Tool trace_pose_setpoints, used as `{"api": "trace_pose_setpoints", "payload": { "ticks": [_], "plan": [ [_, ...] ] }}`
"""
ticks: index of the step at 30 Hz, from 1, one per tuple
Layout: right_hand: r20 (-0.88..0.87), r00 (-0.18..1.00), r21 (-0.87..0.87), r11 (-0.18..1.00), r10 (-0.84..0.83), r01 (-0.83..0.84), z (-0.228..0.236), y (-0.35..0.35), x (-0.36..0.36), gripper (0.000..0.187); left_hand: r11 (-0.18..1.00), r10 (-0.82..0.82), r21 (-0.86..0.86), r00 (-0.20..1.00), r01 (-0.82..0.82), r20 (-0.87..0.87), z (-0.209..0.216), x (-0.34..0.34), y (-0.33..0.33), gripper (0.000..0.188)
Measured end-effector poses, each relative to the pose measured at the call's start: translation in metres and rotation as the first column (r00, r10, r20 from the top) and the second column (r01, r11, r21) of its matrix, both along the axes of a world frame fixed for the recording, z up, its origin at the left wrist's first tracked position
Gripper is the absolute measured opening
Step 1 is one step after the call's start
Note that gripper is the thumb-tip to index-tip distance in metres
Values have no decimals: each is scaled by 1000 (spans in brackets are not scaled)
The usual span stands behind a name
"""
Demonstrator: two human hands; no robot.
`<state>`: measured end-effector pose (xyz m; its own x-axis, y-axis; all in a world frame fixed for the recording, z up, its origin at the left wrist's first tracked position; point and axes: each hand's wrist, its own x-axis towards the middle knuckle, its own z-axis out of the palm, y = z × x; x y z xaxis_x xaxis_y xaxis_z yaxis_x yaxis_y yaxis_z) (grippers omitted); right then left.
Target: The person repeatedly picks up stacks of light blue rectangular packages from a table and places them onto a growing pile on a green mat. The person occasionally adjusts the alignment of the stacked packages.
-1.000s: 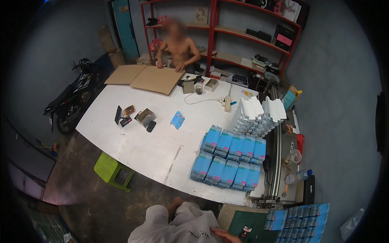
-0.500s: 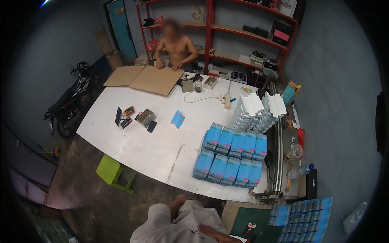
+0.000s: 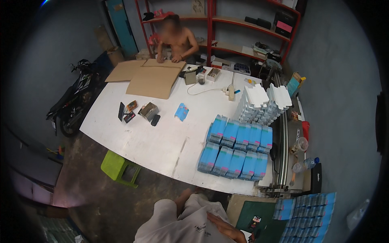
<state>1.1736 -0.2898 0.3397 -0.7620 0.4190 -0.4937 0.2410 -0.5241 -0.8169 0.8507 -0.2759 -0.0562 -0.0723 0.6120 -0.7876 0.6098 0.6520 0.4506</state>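
My left arm comes out of a light grey sleeve. My left hand is low by the near edge of the white table, and its fingers are not distinguishable. My right hand lies against the front of my grey shirt; its fingers do not show clearly. Nothing can be made out in either hand. Bundled stacks of blue printed card pieces stand on the table ahead of my right side. Behind them rise stacks of white folded card.
Across the table a person handles brown cardboard sheets. A small open box and a blue cutout lie mid-table. A green stool stands front left. More blue stacks are beside a green mat at right.
The person across has shifted the near cardboard sheet, and it now overlaps the other more. My view has moved slightly. My right hand shows more fully on my shirt.
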Motion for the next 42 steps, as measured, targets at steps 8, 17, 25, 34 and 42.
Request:
{"api": "trace_pose_setpoints", "payload": {
  "ticks": [8,17,25,34,42],
  "plan": [
    [-115,993,77,997,-22,31,-1,-17,3,63,985,-152,86,988,151,-1,-15,-6,3,68],
    [-105,984,251,954,-144,166,12,-43,1,55,965,-263,37,961,261,83,14,-12,33,65],
    [-156,844,463,717,-514,522,2,-86,11,61,928,-373,23,927,372,48,41,5,58,65],
    [-74,882,266,843,-466,468,2,-130,8,59,849,-529,17,848,528,36,46,33,62,64],
    [-129,753,256,712,-645,654,-7,-175,42,59,756,-654,21,756,654,26,52,87,64,63]
  ]
}}
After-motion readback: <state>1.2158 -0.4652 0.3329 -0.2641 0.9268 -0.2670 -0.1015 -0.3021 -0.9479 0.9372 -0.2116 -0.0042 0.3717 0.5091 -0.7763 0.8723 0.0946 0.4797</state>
